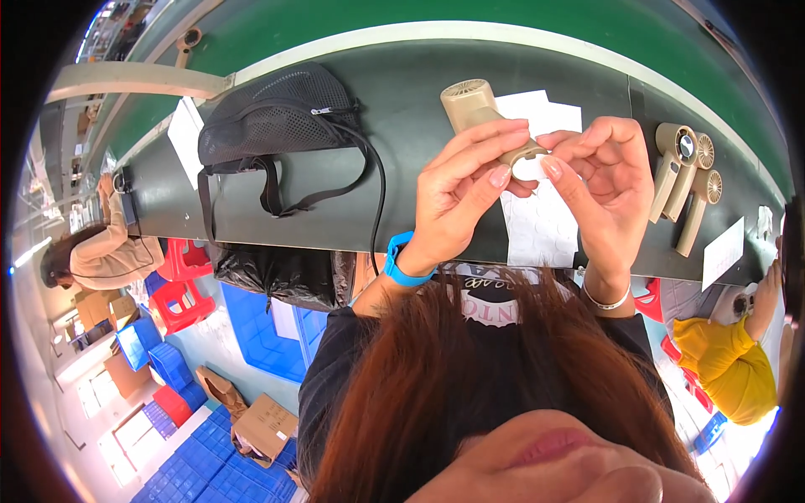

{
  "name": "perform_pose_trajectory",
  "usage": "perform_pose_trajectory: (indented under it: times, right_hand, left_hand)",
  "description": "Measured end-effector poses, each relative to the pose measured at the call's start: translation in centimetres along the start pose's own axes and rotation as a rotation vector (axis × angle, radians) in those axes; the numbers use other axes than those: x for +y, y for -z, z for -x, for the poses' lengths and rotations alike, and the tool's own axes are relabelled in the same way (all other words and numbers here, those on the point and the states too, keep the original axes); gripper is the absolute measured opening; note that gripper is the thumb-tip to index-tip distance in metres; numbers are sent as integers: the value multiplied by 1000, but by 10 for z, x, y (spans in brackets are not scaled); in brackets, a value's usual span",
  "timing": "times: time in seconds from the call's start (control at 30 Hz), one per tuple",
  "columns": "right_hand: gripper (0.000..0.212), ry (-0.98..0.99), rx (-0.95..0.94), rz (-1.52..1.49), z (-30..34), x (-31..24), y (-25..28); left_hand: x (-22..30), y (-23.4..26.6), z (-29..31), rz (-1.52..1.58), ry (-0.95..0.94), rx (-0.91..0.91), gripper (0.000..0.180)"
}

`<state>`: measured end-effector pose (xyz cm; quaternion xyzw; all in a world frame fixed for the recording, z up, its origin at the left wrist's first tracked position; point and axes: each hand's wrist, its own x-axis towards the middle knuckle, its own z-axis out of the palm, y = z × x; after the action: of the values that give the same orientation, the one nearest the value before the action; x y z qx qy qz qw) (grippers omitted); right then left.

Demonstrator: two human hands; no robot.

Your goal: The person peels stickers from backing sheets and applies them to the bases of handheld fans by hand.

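My left hand (453,201), with a blue band on its wrist, is closed round the handle of a beige handheld fan (470,102). The fan's grilled head points away from me, and the handle's end faces me. On that end lies a white round sticker (527,169). My right hand (610,180) has its thumb on the sticker's right edge, its fingers curled behind and partly hidden. Under both hands, white sheets (541,235) with faint round outlines lie on the dark table (419,75).
Several beige fans (692,189) lie to the right, near a white paper (724,251). A black mesh bag (281,117) with trailing straps lies to the left. Co-workers sit at far left (109,247) and far right (729,360). Blue bins (264,331) stand below the table edge.
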<state>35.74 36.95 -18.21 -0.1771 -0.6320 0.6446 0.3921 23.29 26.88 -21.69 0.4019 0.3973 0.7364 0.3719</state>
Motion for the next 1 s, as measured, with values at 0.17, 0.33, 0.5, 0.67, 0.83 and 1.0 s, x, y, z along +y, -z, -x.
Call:
perform_pose_trajectory:
  times: [0.17, 0.33, 0.5, 0.67, 0.83, 1.0]
  right_hand:
    - [32, 2, 18, 36, 0, -2, 0]
    - [32, -71, 24, 63, 2, -7, -2]
    - [31, -70, 39, 91, 4, -9, -2]
    - [31, -56, 42, 128, 6, -9, 1]
    - [29, 73, 65, 468, 12, -9, 1]
    - [27, 47, 83, 503, 11, -12, 6]
  left_hand:
    - [-1, -2, -1, -13, -1, -1, 30]
    - [-1, -4, 0, -1, 1, 17, 30]
    - [-1, -9, 0, -19, 29, 71, 28]
    - [-2, -15, -2, -28, 35, 101, 25]
    - [-4, -21, 1, -42, 48, 180, 25]
    - [-9, -29, -1, -54, 51, 192, 25]
